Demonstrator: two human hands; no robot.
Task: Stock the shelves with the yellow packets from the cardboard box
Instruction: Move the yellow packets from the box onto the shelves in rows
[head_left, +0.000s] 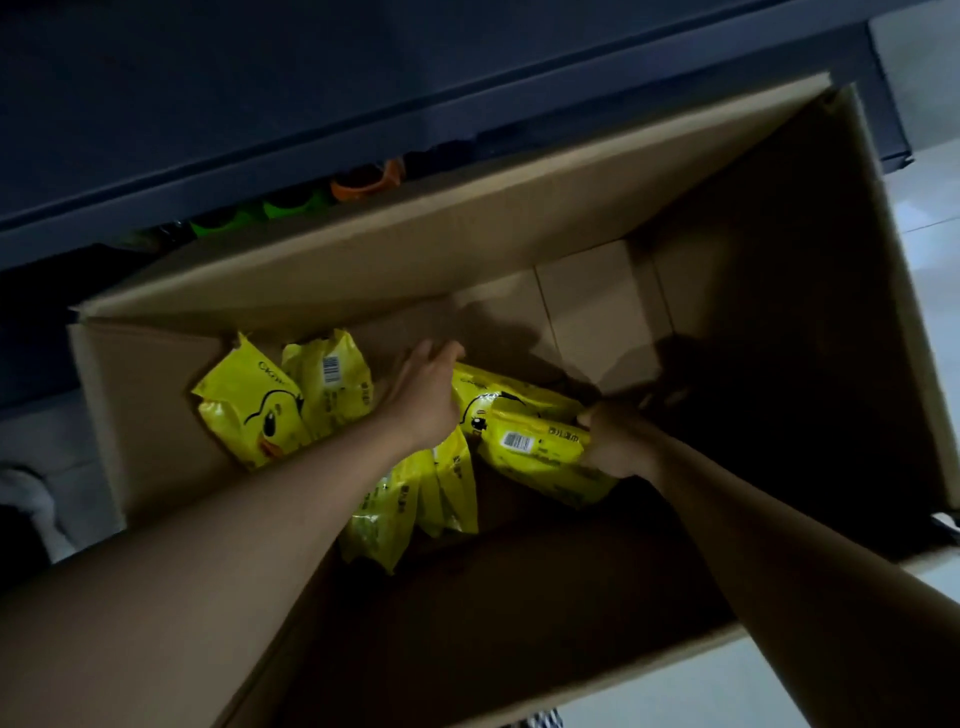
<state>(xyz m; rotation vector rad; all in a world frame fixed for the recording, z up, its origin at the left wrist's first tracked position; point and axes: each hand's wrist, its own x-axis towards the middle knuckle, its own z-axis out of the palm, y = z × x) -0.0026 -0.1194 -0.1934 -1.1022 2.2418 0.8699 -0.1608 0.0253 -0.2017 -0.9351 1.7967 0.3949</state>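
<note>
Deep in the brown cardboard box, the right hand grips a stack of glossy yellow duck-printed packets at one end while the left hand, fingers spread wide, steadies the other, probably to lift several together.

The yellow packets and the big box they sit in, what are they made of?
The yellow packets look like thin glossy plastic film: they crinkle, catch highlights and carry printed barcodes. The cardboard box looks like plain brown corrugated cardboard with a matte finish, judging by its folded flaps and creases, though the dim light leaves details unclear.
</note>
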